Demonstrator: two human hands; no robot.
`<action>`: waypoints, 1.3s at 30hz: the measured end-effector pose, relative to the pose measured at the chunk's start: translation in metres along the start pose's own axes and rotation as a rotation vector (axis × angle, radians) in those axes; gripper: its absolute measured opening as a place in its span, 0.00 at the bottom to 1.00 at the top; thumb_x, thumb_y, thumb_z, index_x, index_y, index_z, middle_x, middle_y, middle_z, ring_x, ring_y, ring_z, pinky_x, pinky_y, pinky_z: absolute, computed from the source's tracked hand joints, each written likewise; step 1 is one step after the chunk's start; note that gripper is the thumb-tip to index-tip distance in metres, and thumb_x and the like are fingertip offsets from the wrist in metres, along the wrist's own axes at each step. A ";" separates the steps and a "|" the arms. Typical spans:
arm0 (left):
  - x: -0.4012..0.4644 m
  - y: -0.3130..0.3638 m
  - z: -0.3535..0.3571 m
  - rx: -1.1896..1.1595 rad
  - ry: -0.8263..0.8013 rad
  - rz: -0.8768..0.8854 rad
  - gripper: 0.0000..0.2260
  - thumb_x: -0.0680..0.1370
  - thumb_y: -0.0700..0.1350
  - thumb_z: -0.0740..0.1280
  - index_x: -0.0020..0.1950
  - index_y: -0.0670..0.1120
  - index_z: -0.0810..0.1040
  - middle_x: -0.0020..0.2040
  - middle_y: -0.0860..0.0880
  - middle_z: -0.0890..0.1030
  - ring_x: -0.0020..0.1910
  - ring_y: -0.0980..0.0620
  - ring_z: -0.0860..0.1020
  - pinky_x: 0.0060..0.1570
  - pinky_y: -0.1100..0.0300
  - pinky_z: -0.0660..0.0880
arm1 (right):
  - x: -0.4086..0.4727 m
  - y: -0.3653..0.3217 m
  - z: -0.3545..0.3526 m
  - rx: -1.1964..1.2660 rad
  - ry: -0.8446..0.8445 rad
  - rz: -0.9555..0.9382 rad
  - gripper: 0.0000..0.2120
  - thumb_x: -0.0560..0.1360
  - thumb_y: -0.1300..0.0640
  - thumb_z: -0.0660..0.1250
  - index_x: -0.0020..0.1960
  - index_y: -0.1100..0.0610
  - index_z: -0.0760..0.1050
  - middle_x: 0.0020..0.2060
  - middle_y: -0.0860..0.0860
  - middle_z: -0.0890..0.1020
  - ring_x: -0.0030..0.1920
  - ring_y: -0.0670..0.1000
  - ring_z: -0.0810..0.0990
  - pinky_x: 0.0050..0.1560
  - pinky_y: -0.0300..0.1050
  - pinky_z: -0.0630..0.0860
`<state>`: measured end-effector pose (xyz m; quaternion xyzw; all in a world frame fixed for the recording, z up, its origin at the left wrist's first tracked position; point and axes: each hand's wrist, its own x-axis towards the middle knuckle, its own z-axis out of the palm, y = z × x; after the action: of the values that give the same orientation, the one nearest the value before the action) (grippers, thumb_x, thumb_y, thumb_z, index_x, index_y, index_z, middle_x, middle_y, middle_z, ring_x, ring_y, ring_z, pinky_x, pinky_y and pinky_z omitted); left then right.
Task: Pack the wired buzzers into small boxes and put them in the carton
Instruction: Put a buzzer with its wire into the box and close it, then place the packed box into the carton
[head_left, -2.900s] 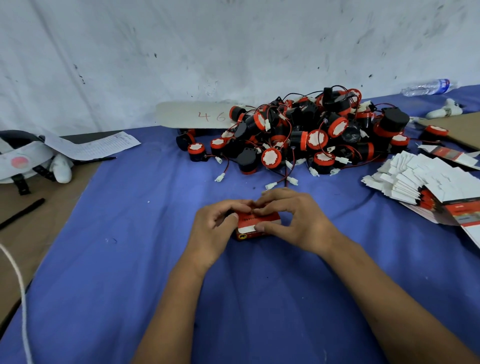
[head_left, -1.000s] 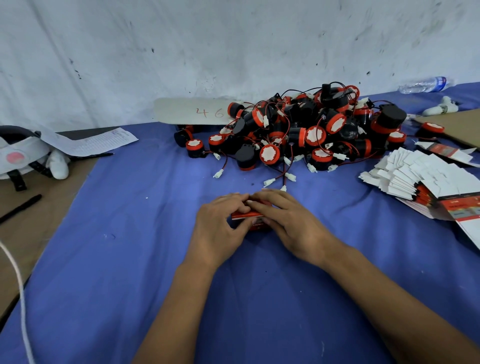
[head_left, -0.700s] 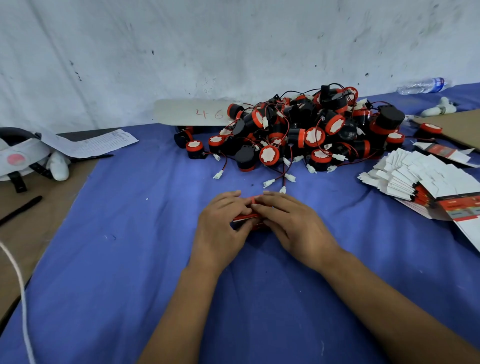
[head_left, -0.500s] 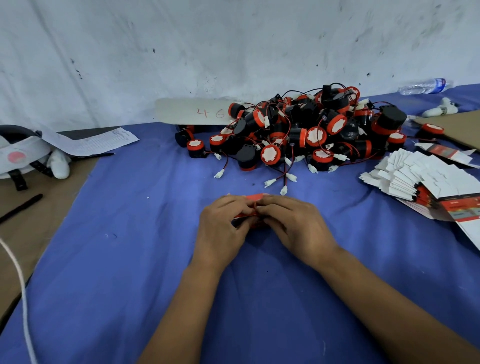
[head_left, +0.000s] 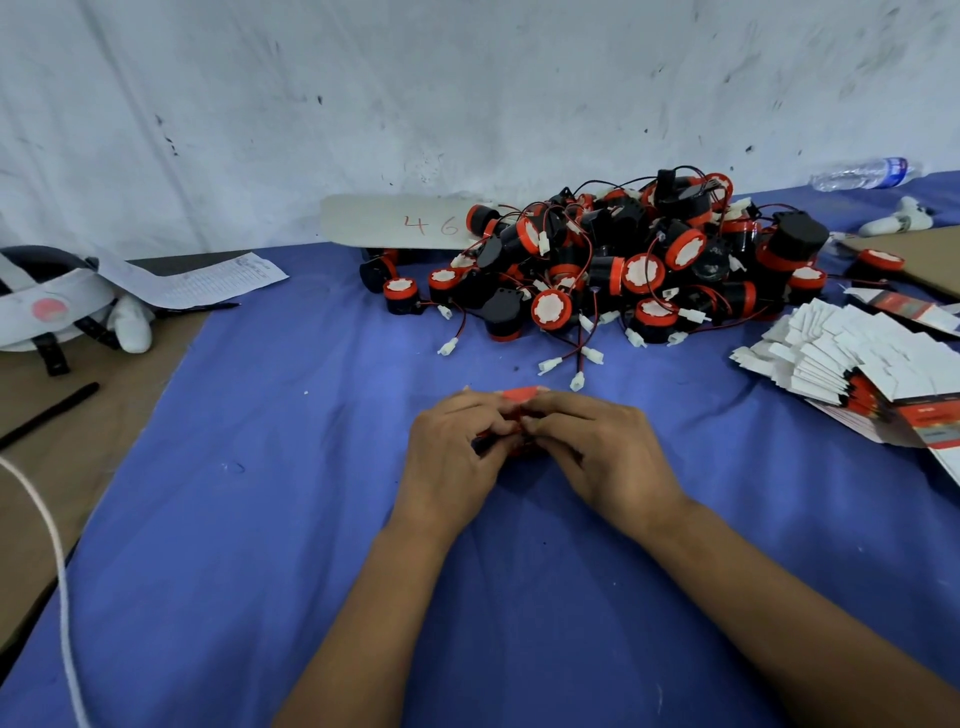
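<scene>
Several loose things lie at the far left, off the blue cloth (head_left: 260, 519): a white headset with a dark strap (head_left: 47, 306), a printed sheet of paper (head_left: 208, 278), a black pen (head_left: 49, 413) and a white cord (head_left: 57, 561) running down the edge. Further right, against the wall, a pale board marked "46" (head_left: 395, 223) lies behind the heap of wired buzzers (head_left: 608, 265), black and red cylinders with thin leads and white plugs spilling toward the person. At centre, just in front of those plugs, the left hand (head_left: 449, 457) and right hand (head_left: 605, 454) meet knuckle to knuckle over the small red box (head_left: 519, 397). Both sets of fingers are curled round it and pinch it from either side, so only its top flap and a sliver between the thumbs show. The box sits low on the cloth, near the heap. Both forearms angle in from the lower edge. To the right lies a fanned stack of flat box blanks (head_left: 857, 358), with a brown cardboard sheet (head_left: 924, 254) and a water bottle (head_left: 862, 174) beyond.
</scene>
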<state>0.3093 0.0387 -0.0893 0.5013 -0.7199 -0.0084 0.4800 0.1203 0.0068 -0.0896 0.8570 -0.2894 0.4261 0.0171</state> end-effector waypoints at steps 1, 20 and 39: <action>0.000 0.001 0.000 -0.002 0.000 -0.003 0.04 0.72 0.36 0.79 0.40 0.41 0.86 0.50 0.51 0.88 0.53 0.52 0.85 0.66 0.57 0.75 | 0.000 0.001 0.000 0.005 -0.006 0.012 0.05 0.78 0.64 0.73 0.51 0.58 0.86 0.56 0.49 0.86 0.53 0.50 0.85 0.49 0.48 0.83; 0.002 -0.010 -0.008 -0.262 -0.113 -0.331 0.11 0.71 0.36 0.81 0.41 0.46 0.80 0.68 0.50 0.81 0.69 0.58 0.77 0.67 0.56 0.76 | 0.007 0.006 0.006 -0.015 -0.164 0.117 0.13 0.77 0.50 0.73 0.55 0.57 0.78 0.66 0.51 0.77 0.68 0.54 0.72 0.62 0.47 0.75; 0.005 -0.002 -0.002 -0.282 -0.275 -0.260 0.10 0.67 0.51 0.83 0.41 0.60 0.83 0.56 0.66 0.84 0.56 0.66 0.82 0.57 0.73 0.75 | 0.003 0.000 -0.024 0.153 -0.296 0.395 0.25 0.67 0.55 0.83 0.59 0.59 0.78 0.52 0.55 0.77 0.50 0.55 0.78 0.52 0.52 0.76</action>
<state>0.3123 0.0349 -0.0859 0.5119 -0.6995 -0.2390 0.4376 0.1048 0.0122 -0.0717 0.8357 -0.4173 0.3118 -0.1740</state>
